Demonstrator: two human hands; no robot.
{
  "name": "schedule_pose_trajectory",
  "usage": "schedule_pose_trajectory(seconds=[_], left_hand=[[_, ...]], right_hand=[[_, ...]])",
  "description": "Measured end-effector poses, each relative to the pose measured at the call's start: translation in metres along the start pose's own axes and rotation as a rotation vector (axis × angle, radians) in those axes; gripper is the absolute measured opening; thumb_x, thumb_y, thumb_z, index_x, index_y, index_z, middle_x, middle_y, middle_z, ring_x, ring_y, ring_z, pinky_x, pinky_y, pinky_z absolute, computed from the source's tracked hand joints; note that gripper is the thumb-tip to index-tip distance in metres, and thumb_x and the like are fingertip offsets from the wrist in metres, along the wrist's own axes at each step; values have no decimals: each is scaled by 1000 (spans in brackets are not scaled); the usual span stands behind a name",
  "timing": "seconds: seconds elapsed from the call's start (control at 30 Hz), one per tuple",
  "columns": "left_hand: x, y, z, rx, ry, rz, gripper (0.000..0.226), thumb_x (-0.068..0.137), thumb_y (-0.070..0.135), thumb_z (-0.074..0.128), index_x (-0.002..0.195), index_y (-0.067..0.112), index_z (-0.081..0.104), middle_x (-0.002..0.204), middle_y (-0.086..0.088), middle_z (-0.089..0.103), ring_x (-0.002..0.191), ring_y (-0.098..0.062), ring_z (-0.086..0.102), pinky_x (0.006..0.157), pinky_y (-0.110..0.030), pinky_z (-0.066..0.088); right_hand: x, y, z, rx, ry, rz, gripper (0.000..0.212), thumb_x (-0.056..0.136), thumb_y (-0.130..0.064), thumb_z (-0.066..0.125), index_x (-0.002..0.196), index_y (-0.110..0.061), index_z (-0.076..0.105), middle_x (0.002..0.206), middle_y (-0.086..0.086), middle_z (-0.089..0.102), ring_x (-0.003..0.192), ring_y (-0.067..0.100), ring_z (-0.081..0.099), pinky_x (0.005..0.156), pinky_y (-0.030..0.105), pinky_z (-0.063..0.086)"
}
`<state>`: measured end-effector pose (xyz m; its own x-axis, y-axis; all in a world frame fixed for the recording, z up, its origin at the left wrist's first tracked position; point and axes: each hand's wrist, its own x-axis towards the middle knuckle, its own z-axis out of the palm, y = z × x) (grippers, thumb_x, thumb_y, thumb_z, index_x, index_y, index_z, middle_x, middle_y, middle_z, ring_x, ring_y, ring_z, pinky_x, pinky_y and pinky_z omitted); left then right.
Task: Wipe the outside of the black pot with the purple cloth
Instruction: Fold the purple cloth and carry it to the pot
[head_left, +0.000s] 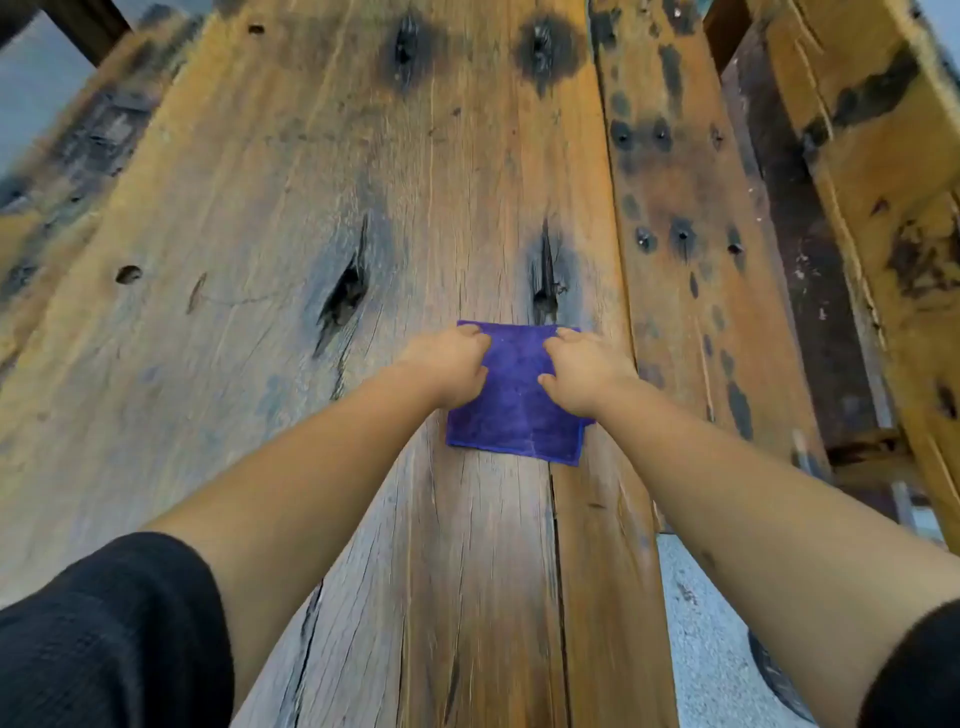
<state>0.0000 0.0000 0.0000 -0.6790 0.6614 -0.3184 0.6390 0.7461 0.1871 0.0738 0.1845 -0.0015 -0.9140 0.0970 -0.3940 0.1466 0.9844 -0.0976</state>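
Weathered plank bench (291, 218), knotted and cracked. Purple cloth (514, 410) lies flat on the bench, just below a dark knot (545, 280). Left hand (447, 364) and right hand (587, 369) rest on the cloth's far half, fingers (470, 332) curled, pinching its far edge. The pot is out of view.

left grip (451, 364) fingers curled, pinching | right grip (582, 370) same | both arms outstretched

The purple cloth (514, 400) looks soft, matt and finely napped. The table (260, 234) is rough, weathered wood, cracked, knotted and dark-stained. Black sleeves (104, 639) look knitted, matt.
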Motion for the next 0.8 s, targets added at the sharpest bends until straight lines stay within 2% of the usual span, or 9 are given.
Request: schedule_pose_trajectory(seconds=[0.07, 0.17, 0.27, 0.37, 0.43, 0.53, 0.63, 0.7, 0.8], left_hand=[[14, -4, 10, -7, -66, -20, 31, 95, 28, 45, 118, 9, 53, 126, -10, 50, 116, -33, 53, 92, -44, 46], [31, -12, 28, 10, -114, -52, 38, 95, 30, 47, 125, 7, 54, 148, -16, 36, 132, -36, 41, 105, -44, 39], [48, -19, 39, 67, -106, -30, 41, 95, 30, 47, 126, 5, 55, 157, -22, 22, 142, -39, 25, 115, -45, 28], [60, -19, 42, 3, -76, -37, 32, 94, 23, 47, 115, 1, 55, 136, -21, 43, 124, -38, 46, 102, -44, 40], [67, -19, 42, -11, -29, -42, 25, 91, 16, 46, 111, 3, 53, 121, -20, 51, 111, -40, 52, 92, -44, 45], [74, -16, 38, -16, 13, -103, 31, 84, 9, 50, 116, 8, 48, 114, -20, 54, 104, -40, 55, 83, -44, 48], [82, -19, 33, -24, -26, -112, 30, 86, 5, 50, 115, 5, 53, 116, -21, 55, 105, -39, 55, 83, -41, 47], [83, -25, 28, -56, -42, -110, 27, 87, 4, 49, 112, 5, 60, 116, -21, 57, 105, -39, 56, 85, -41, 48], [70, -30, 22, -124, 25, -78, 20, 88, 7, 52, 105, 6, 63, 112, -19, 58, 101, -35, 56, 83, -39, 47]], right_hand=[[11, 4, 10, -4, -27, 35, 45, 95, -41, 47, 130, -13, 50, 155, 11, 28, 135, 33, 34, 103, 46, 39], [29, 10, 24, 2, -66, 45, 41, 98, -38, 42, 132, -16, 50, 163, 7, 11, 145, 28, 18, 108, 46, 32], [45, 16, 27, -23, -68, 39, 37, 97, -33, 45, 128, -13, 52, 154, 12, 30, 139, 31, 28, 104, 46, 37], [54, 21, 26, -8, 5, 41, 34, 89, -28, 56, 117, -11, 50, 127, 13, 50, 120, 33, 45, 89, 43, 44], [60, 25, 28, 72, 54, 36, 40, 83, -26, 63, 115, -12, 45, 121, 13, 50, 114, 34, 49, 83, 41, 45], [69, 33, 27, 147, 28, 56, 54, 78, -31, 70, 122, -12, 44, 118, 14, 52, 108, 36, 52, 82, 40, 47], [74, 39, 29, 108, -12, 30, 40, 79, -36, 69, 104, -14, 48, 104, 12, 57, 98, 34, 55, 72, 37, 46], [74, 41, 29, 106, 1, -11, 29, 82, -35, 66, 91, -19, 44, 92, 8, 49, 89, 30, 50, 68, 34, 38], [67, 41, 28, 195, 74, -72, 18, 81, -23, 63, 80, -18, 46, 85, 3, 45, 80, 26, 47, 65, 33, 34]])
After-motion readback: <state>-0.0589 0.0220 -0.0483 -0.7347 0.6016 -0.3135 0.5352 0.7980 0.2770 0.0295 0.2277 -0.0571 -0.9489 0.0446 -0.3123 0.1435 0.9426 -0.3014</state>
